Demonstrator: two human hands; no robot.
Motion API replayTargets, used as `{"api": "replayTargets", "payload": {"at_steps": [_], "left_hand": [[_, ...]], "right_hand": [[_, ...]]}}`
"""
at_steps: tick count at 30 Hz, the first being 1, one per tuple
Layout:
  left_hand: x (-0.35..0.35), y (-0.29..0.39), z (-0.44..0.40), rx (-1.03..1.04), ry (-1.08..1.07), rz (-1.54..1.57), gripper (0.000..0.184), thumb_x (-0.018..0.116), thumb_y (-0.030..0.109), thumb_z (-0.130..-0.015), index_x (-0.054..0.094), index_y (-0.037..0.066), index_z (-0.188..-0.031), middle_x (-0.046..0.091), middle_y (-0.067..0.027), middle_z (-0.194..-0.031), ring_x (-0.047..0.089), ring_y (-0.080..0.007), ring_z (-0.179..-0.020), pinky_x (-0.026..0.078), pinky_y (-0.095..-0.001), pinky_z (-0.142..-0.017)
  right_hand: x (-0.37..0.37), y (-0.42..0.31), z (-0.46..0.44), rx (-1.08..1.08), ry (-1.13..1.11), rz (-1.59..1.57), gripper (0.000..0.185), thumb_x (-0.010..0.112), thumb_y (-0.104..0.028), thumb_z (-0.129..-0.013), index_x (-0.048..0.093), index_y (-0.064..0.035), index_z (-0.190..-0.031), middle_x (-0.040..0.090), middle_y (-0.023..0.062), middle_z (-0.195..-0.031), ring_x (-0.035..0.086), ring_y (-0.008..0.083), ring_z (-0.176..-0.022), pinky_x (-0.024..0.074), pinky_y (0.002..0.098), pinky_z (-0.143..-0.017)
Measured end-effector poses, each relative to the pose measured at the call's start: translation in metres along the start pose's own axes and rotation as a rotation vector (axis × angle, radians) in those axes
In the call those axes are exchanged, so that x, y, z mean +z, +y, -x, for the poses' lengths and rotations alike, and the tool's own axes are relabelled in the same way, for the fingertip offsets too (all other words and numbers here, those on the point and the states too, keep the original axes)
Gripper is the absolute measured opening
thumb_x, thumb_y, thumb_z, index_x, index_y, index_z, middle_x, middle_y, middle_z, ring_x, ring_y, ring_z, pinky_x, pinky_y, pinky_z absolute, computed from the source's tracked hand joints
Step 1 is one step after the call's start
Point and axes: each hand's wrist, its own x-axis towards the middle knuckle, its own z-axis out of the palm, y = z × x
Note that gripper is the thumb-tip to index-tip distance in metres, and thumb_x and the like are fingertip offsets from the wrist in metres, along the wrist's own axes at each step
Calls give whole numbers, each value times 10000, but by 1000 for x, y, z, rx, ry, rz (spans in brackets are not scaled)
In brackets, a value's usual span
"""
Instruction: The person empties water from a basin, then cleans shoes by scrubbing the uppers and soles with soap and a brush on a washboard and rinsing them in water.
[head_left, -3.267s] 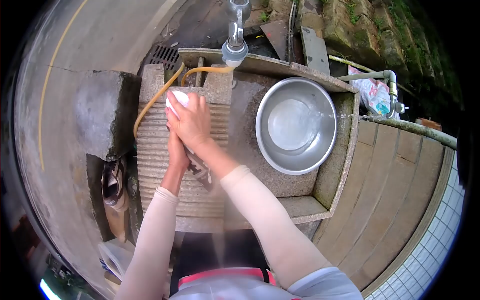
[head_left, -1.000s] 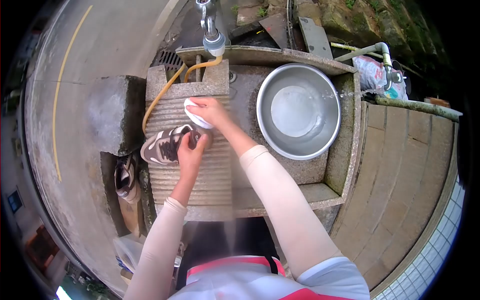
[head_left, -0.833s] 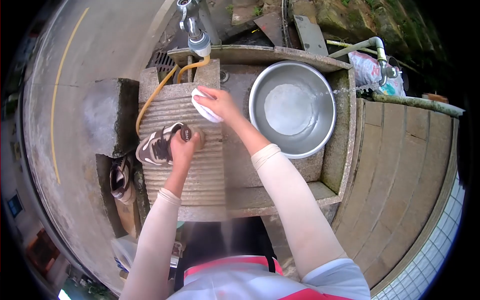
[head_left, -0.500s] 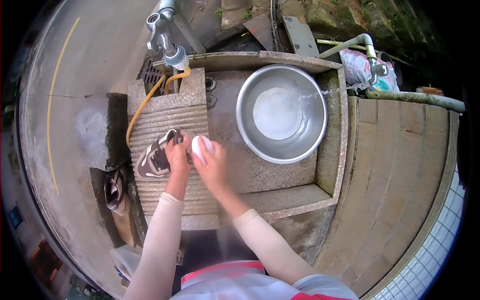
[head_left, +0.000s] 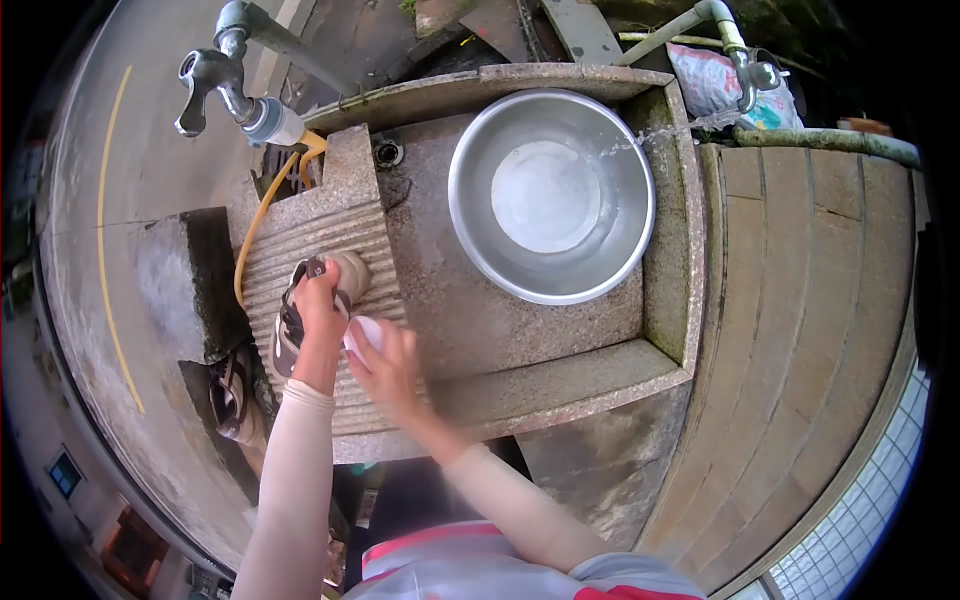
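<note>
A brown and beige shoe (head_left: 352,278) lies on the ridged stone washboard (head_left: 350,235), its heel end towards the top right. My left hand (head_left: 319,305) is closed on the shoe at its collar and tongue. Just right of it, my right hand (head_left: 392,372) grips a white, rounded object (head_left: 364,336), perhaps a brush or a soap bar, close against the side of the shoe. My fingers cover part of both things.
A steel basin (head_left: 548,195) with water stands in the stone sink (head_left: 520,397). Water runs towards it from a tap (head_left: 752,78) at the right. Another tap (head_left: 225,88) with a yellow hose (head_left: 252,235) is at the upper left. A second shoe (head_left: 232,397) sits beside the washboard.
The view has shifted and turned. My right hand has come down from above the shoe to its near side with the white object. The shoe has turned under my left hand.
</note>
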Motion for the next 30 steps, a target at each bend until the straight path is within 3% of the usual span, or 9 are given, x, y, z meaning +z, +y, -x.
{"api": "replayTargets", "payload": {"at_steps": [5,10,13,14,15,20,22,28,30], "left_hand": [[-14,9,-38,-57,-54,73,150,665,78,-874,601,-14,-974,640,-106,-914,628,-242,-807,527,-383,-743],[-4,28,-21,-205,-22,186,145,643,-5,-854,612,-26,-994,642,-104,-953,628,-238,-852,521,-368,-782],[-10,45,5,-251,-57,195,230,638,14,-871,584,-40,-1088,629,-126,-1020,624,-268,-905,524,-401,-818],[-13,56,14,-208,-33,288,267,607,66,-910,554,-41,-1149,613,-143,-1075,612,-281,-967,518,-422,-851],[-31,66,0,-250,-251,406,279,535,137,-962,526,-36,-1181,594,-158,-1134,592,-284,-1033,497,-431,-899],[-37,99,10,-166,-202,407,312,417,190,-1009,501,-14,-1229,565,-161,-1218,548,-306,-1130,429,-464,-998],[-40,96,11,-192,-198,449,328,423,201,-1008,498,-15,-1244,563,-164,-1231,544,-313,-1140,423,-466,-1006],[-56,93,22,-287,-250,533,326,501,223,-981,548,-18,-1194,604,-147,-1198,570,-317,-1097,436,-463,-976],[-59,90,29,-142,-265,474,324,473,216,-996,524,-32,-1199,591,-161,-1188,568,-314,-1096,443,-453,-972]], "right_hand": [[25,-7,-17,0,61,21,463,704,-163,-785,607,-109,-1235,499,175,-1234,466,368,-1003,433,442,-853],[12,-14,-5,55,122,-66,480,697,-155,-807,581,-94,-1268,491,181,-1249,448,371,-1064,423,463,-883],[20,-32,-34,44,198,-149,476,695,-156,-808,584,-92,-1266,496,177,-1240,445,368,-1073,423,455,-888],[24,-38,-54,45,188,-132,481,692,-142,-794,590,-88,-1261,505,174,-1214,458,361,-1057,429,442,-885],[22,-51,-79,-71,157,-159,480,700,-137,-767,607,-88,-1235,511,175,-1189,473,355,-1032,436,435,-883],[45,-91,-149,-138,92,-118,452,752,-180,-695,685,-134,-1140,588,146,-1129,503,330,-981,452,391,-864],[45,-91,-148,-197,42,-127,469,769,-180,-679,686,-146,-1139,577,146,-1156,502,331,-1003,450,393,-872],[22,-77,-47,-194,211,-175,514,791,-131,-667,668,-176,-1164,541,129,-1234,492,332,-1035,455,423,-870],[28,-83,-77,-246,176,-61,463,763,-185,-682,676,-184,-1137,553,79,-1194,505,300,-971,453,413,-813]]}}
